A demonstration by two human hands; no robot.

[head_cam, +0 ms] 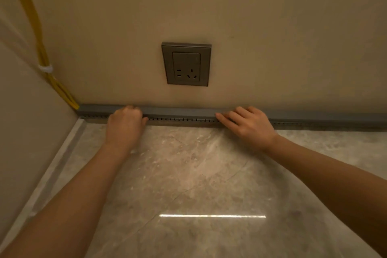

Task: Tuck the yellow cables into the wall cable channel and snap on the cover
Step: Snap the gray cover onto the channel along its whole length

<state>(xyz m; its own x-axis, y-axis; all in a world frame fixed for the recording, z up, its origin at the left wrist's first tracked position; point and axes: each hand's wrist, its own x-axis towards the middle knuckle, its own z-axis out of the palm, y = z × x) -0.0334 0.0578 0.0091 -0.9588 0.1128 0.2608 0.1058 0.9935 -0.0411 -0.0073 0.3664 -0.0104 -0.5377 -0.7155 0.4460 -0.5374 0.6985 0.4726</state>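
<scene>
Head camera view, looking down at the foot of a beige wall: at far left, the yellow cables run down the corner as a tight bundle, cinched by a white cable tie, and disappear into the left end of the grey cable channel where wall meets floor. The channel stretches along the base of the wall from the corner out past the right edge of the frame, its slotted lower side showing as a row of small dark teeth. A smooth grey cover lies along its top, and no yellow shows along the run. The left hand is curled into a loose fist, knuckles over the cover and thumb against the slotted front. Above the middle of the run, a grey wall socket sits flush in the wall. The right hand lies flat with its fingers spread and pressed onto the cover, gripping nothing. Polished marble-look floor fills the foreground, catching a strip of reflected light.
</scene>
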